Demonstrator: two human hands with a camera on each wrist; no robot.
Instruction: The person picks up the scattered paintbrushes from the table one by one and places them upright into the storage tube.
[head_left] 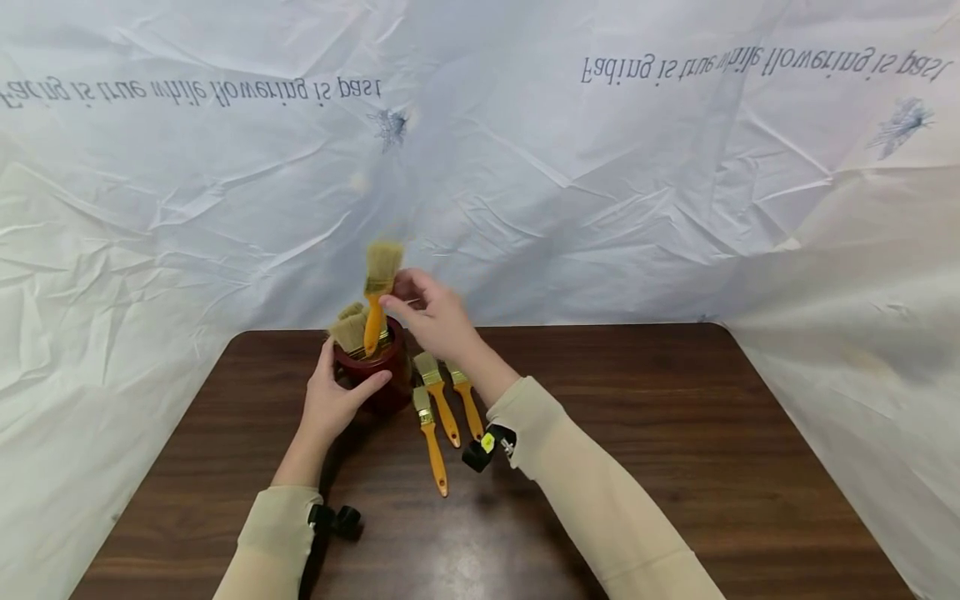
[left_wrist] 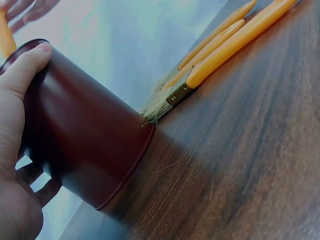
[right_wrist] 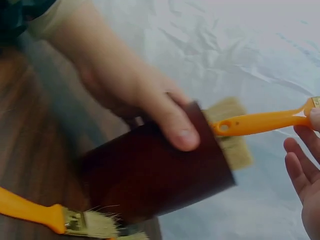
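My left hand [head_left: 330, 402] grips a dark red cylindrical cup [head_left: 392, 385] by its side, thumb near the rim in the left wrist view. Bristle ends of paintbrushes [head_left: 347, 332] stick up out of the cup. Between the thumb and fingers of my right hand [head_left: 441, 321] is a paintbrush [head_left: 373, 321] with an orange handle, bristles upward. Its handle end [right_wrist: 227, 126] overlaps the cup's mouth in the right wrist view. Beside the cup, three more paintbrushes [head_left: 435, 458] lie on the table, bristles toward the back and handles toward me.
Everything stands on a dark wood-grain table [head_left: 637, 433], with the cup near its back edge. A wrinkled white sheet [head_left: 525, 183] with printed lettering hangs behind and at both sides. Black camera mounts [head_left: 335, 521] sit on both wrists.
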